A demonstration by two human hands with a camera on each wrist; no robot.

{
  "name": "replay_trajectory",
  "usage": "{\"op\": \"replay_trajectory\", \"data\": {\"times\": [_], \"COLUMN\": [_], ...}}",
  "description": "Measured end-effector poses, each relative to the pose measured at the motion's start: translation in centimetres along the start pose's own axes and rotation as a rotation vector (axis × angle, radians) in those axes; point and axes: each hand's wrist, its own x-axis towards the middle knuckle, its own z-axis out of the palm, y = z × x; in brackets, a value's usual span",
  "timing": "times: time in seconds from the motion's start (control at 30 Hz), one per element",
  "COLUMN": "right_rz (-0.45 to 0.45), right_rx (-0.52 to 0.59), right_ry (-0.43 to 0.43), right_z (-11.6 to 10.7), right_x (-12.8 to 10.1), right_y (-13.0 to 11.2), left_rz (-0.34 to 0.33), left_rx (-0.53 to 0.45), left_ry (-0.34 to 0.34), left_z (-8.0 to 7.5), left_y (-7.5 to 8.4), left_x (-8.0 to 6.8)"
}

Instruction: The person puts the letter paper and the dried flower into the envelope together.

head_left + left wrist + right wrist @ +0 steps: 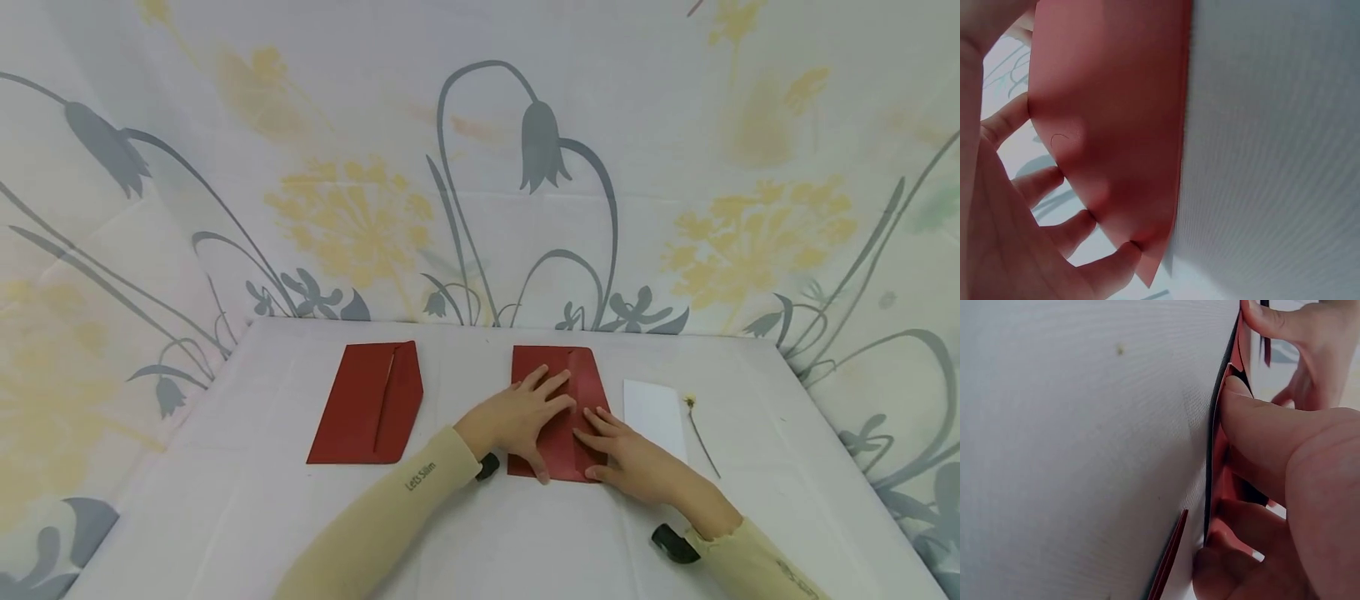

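Hands flat on red envelope, white table, floral backdrop.

White cloth-covered table (225,500); backdrop curtain (480,167) with grey bellflowers and yellow blooms wraps round behind and to both sides. Red envelope (551,375) lies directly under both hands. Left hand (517,421) has fingers spread straight, pressing its left half. Right hand (637,462) lies on the lower right corner, fingers straight on top; in the right wrist view the thumb sits against the envelope edge. Neither hand curls round it. Second red envelope (367,404) lies well left of the left hand, flap part open. White card (652,412) sits just beyond the right hand, dried flower stem (701,437) beside it.
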Motion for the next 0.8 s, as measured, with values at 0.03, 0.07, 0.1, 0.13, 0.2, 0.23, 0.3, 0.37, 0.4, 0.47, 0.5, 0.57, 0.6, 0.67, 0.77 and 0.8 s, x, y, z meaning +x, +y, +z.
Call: {"op": "replay_trajectory", "data": {"times": [0.03,0.07,0.1,0.13,0.2,0.23,0.3,0.37,0.4,0.47,0.5,0.57,0.6,0.67,0.77,0.8], "right_rz": [0.002,0.001,0.004,-0.001,-0.005,-0.007,-0.013,-0.013,-0.008,-0.001,0.012,0.057,0.088,0.155,0.255,0.285], "right_rx": [-0.012,-0.023,-0.026,-0.029,-0.022,-0.01,0.027,0.066,0.086,0.115,0.123,0.125,0.128,0.129,0.137,0.128], "right_ry": [0.011,0.022,0.032,0.045,0.071,0.084,0.112,0.144,0.161,0.205,0.231,0.287,0.314,0.379,0.485,0.522], "right_z": [0.0,0.0,0.0,-0.1,-0.2,-0.3,-0.5,-0.6,-0.6,-0.7,-0.7,-1.0,-1.1,-1.6,-2.3,-2.4], "right_x": [-0.1,-0.2,-0.2,-0.3,-0.4,-0.4,-0.5,-0.7,-0.8,-1.0,-1.1,-1.4,-1.7,-2.1,-3.1,-3.4], "right_y": [0.0,0.0,0.0,0.0,0.0,0.0,0.0,0.2,0.3,0.6,0.8,1.2,1.4,1.8,2.5,2.8], "left_rz": [0.0,-0.002,-0.004,-0.006,-0.011,-0.011,-0.011,-0.008,-0.008,-0.008,-0.008,-0.007,-0.008,-0.005,-0.002,-0.002], "left_rx": [-0.005,-0.007,-0.01,-0.011,-0.011,-0.01,-0.005,-0.001,0.0,-0.002,-0.005,-0.013,-0.018,-0.028,-0.041,-0.044], "left_ry": [0.002,0.002,0.001,0.001,0.0,-0.001,-0.002,-0.002,-0.002,-0.001,0.0,0.001,0.001,0.004,0.005,0.005], "left_z": [0.0,0.1,0.1,0.1,0.1,0.1,0.1,0.2,0.1,0.1,0.1,0.1,0.1,0.1,0.1,0.1], "left_y": [0.0,0.0,0.0,0.0,0.0,0.0,0.0,0.0,0.0,0.1,0.1,0.1,0.1,0.0,-0.1,-0.1], "left_x": [0.0,0.1,0.1,0.1,0.2,0.2,0.3,0.4,0.4,0.4,0.4,0.3,0.3,0.2,0.1,0.1]}}
